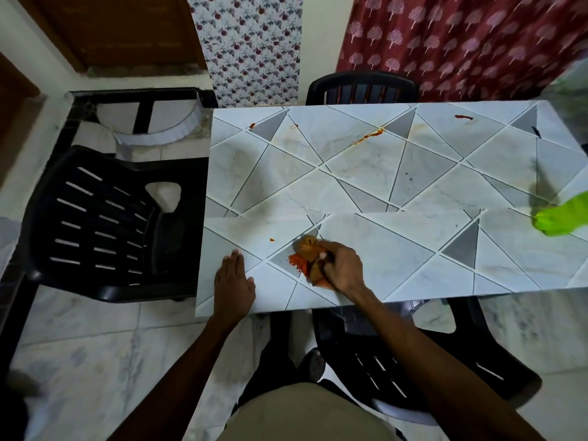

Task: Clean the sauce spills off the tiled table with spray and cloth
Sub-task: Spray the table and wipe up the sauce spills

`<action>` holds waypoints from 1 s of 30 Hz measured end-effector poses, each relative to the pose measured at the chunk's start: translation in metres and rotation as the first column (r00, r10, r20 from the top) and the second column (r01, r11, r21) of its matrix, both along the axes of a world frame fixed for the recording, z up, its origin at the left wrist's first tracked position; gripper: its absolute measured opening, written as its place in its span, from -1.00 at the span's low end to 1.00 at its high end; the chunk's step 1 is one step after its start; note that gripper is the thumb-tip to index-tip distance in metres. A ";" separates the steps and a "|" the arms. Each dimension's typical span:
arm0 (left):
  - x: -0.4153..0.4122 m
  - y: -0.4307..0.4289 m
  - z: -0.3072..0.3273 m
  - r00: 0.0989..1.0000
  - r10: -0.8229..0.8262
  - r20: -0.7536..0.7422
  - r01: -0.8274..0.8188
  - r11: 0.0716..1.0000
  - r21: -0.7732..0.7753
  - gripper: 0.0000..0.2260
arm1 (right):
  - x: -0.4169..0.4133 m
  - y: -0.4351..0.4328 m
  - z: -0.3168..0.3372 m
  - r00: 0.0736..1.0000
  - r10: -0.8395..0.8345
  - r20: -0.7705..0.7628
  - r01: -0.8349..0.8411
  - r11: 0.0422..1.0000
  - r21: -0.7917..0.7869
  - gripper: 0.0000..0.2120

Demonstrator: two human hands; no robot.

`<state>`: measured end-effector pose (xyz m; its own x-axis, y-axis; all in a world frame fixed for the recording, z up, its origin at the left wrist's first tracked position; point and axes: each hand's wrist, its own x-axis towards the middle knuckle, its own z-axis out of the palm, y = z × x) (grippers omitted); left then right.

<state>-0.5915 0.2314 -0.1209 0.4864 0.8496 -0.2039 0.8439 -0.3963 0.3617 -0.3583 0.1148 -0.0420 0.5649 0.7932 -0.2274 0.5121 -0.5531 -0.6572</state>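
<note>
Tabletop status: the tiled table (397, 186) fills the centre and right of the frame. It has pale marbled tiles cut into triangles, thin dark grout lines and a few solid grey triangles.

Your right hand (343, 265) is at the lower centre, fingers curled round a brown-orange cloth (310, 253) and holding it down on the tiles. The cloth is motion-blurred. The big sauce patch (297, 261), red-orange, sits against the cloth's left edge on a grey triangle. One small drop (272, 240) lies just up-left of it.

Your left hand (234, 281) lies flat on the table near its front-left corner, fingers straight, gripping nothing.

More sauce marks the far side:
- A long streak (369, 135) at upper centre.
- A red smear (464, 117) at upper right.
- A small spot (253, 125) near the far-left corner.

A bright green object (563, 216) sits at the right edge of the frame. It's too blurred to tell what it is.

Around the room:
- Black plastic chairs: one left of the table (101, 224), one behind it (362, 87), one at lower right (413, 361) under your right arm.
- A maroon curtain (461, 43) with a pale tree print at upper right.
- A floral panel (251, 46) at top centre.
- A brown wooden door (111, 27) at upper left.
- A white marbled floor (79, 345).
</note>
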 end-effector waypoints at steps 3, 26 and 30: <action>-0.002 -0.004 -0.002 1.000 -0.003 0.022 0.003 1.000 0.020 -0.38 | 0.017 -0.022 0.000 0.979 -0.195 -0.056 0.198 0.978 0.066 -0.67; -0.019 -0.016 -0.001 0.992 -0.021 0.126 0.025 0.999 -0.027 -0.38 | -0.058 0.004 -0.004 0.852 -0.472 -0.227 0.475 0.879 -0.043 -0.72; -0.027 -0.008 0.000 0.988 -0.054 0.142 0.055 0.998 -0.009 -0.42 | -0.051 0.005 0.009 0.813 -0.522 -0.258 0.534 0.845 -0.030 -0.72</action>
<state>-0.6187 0.2235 -0.1204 0.5566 0.8188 -0.1403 0.7611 -0.4350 0.4811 -0.4097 0.1200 -0.0332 0.8292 0.4011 -0.3893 -0.0325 -0.6607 -0.7500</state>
